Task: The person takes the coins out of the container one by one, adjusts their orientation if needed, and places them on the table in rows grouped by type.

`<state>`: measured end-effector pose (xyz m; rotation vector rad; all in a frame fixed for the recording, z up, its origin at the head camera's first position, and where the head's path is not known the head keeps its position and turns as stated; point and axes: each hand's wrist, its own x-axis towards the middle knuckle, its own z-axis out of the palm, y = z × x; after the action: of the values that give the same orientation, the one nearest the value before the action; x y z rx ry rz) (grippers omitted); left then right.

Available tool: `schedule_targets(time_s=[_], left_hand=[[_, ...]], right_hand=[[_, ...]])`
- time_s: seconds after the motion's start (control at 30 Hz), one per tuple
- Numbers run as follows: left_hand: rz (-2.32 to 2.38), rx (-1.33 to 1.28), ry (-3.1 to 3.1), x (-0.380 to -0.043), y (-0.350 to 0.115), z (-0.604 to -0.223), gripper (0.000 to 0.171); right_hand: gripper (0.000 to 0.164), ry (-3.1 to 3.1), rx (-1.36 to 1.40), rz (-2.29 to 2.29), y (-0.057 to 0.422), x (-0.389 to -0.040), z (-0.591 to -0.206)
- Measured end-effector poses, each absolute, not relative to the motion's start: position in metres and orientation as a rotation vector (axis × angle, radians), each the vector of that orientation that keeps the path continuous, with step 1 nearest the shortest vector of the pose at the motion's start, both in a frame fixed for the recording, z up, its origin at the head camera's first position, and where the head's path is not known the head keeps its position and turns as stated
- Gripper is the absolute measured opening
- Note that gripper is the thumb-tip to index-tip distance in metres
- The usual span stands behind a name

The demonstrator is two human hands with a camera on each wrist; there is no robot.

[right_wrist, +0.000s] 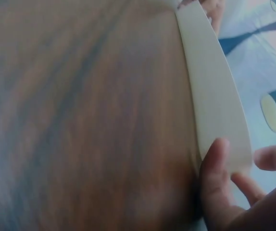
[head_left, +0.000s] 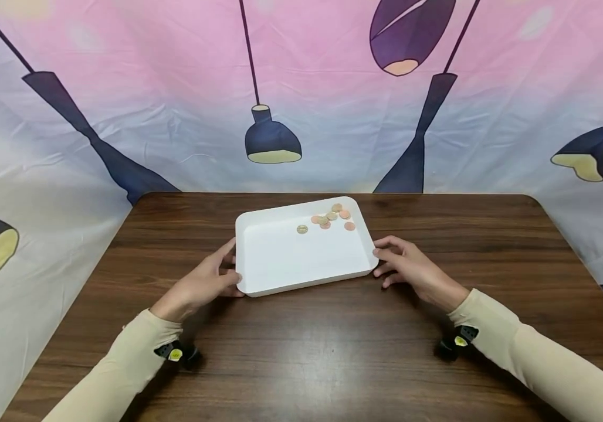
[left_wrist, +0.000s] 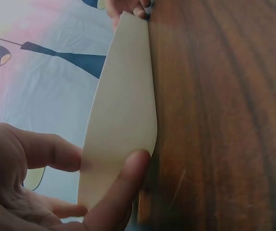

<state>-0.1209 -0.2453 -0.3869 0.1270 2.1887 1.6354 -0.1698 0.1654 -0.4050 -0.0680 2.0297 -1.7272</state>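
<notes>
A shallow white tray sits at a slant over the far part of the table. Several copper and brass-coloured coins are grouped toward its far right corner, and one brass-coloured coin lies a little apart to the left. My left hand grips the tray's left end, its thumb against the outer wall near the front corner. At the front right corner my right hand holds the tray, thumb on the wall and other fingers round the end.
The brown wood-grain table stretches in front of the tray and to both sides. Behind its far edge hangs a pink and blue cloth printed with dark lamps. Dark wrist devices sit under both cream sleeves.
</notes>
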Motion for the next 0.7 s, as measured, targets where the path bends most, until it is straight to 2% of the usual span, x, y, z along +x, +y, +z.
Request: schedule_targets(time_s=[0.2,0.53,0.7], left_hand=[[1.665,0.137,2.132,-0.136,-0.236,-0.388,0.08],[1.761,0.151,2.097,-0.153,-0.223,-0.396,0.072],[1.781,0.146,2.074,-0.158,-0.218,-0.4,0.069]], right_hand=[[0.04,2.071,-0.058,-1.748,0.184,-0.176,-0.405],[0.065,2.146,-0.204,-1.805,0.198,-0.182,-0.403],[0.066,2.177,-0.222,-1.782,0.203,-0.185,-0.403]])
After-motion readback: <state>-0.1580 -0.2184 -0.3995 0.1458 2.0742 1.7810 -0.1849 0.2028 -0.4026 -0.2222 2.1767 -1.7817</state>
